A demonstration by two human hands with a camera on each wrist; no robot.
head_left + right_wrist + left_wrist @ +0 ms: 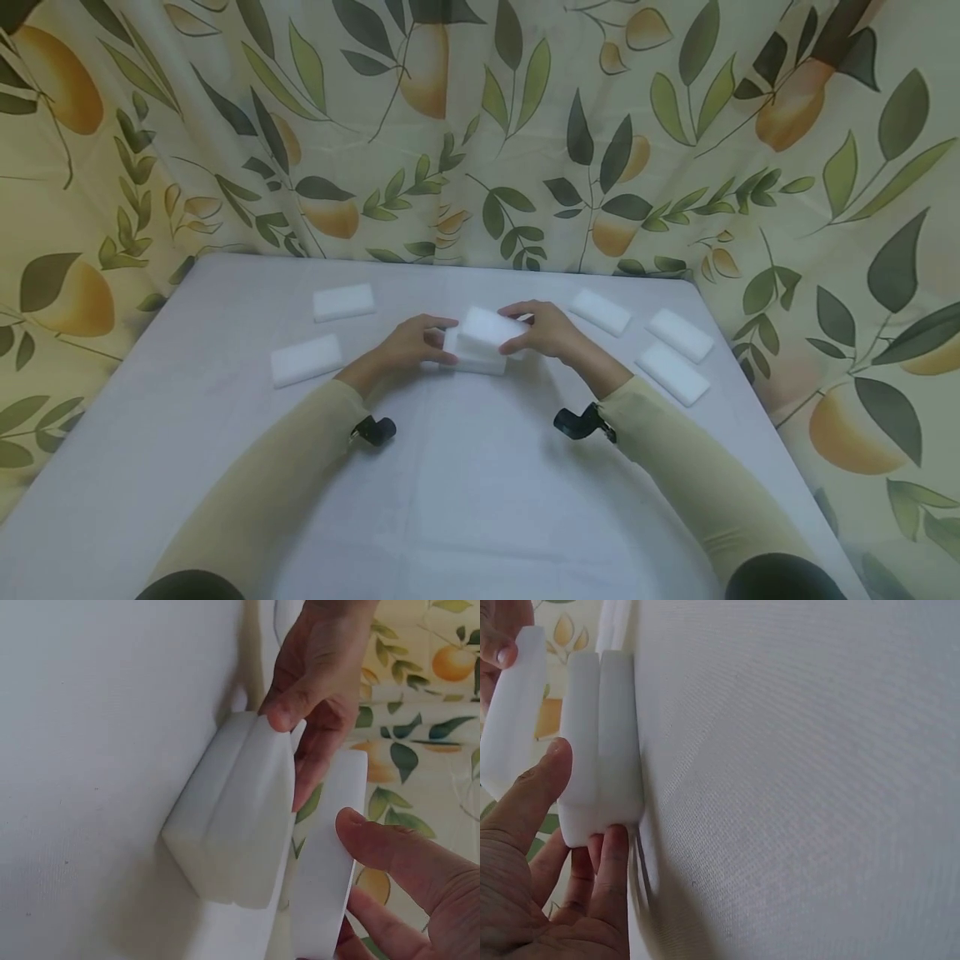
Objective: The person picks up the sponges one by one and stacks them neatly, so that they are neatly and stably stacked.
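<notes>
Two white sponges (476, 364) lie flat, one on the other, near the middle of the table. My left hand (408, 342) grips the left end of this pair, with the thumb at the near edge and the fingers about the end. Just above the pair, my right hand (551, 331) holds a third white sponge (487, 327) between thumb and fingers. A gap shows between this raised sponge (322, 862) and the stacked pair (247, 817) in the right wrist view. The left wrist view shows the seam between the two stacked sponges (619, 735).
Two more sponges lie to the left, a farther one (343, 302) and a nearer one (306, 361). On the right lie three others, one (600, 312) near the right hand and two (681, 335) close together. A patterned curtain (525, 167) hangs behind the white-covered table (480, 483).
</notes>
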